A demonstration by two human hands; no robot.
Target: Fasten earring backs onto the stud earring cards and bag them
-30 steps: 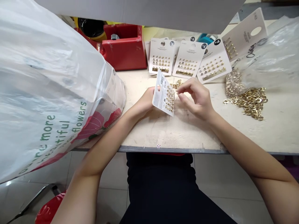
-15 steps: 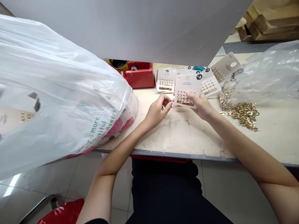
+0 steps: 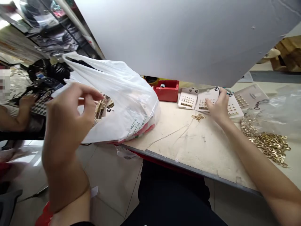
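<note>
My left hand [image 3: 70, 116], somewhat blurred, is raised in front of a white plastic bag [image 3: 131, 103]. Its fingers are half curled, with a gap between thumb and forefinger and nothing visible in them. Behind the fingertips, earring cards [image 3: 103, 108] show in the bag's opening. My right hand [image 3: 219, 106] grips a white earring card [image 3: 204, 99] at the back of the table, thumb on its face. Beside it lie an earring card with rows of studs [image 3: 187, 98] and another card [image 3: 235, 108]. Just in front sits a small heap of gold pieces [image 3: 199, 117].
A red bin [image 3: 168, 91] stands behind the cards, against a grey panel [image 3: 164, 40]. At right, gold rings [image 3: 274, 146] spill beside a clear bag [image 3: 282, 110]. Another person's arm [image 3: 18, 113] shows at far left. The table's front edge [image 3: 188, 169] runs before my lap.
My left hand has moved from beside the card to the bag at left. My right hand has shifted the card toward the back. The view has turned left, and the small gold heap now shows.
</note>
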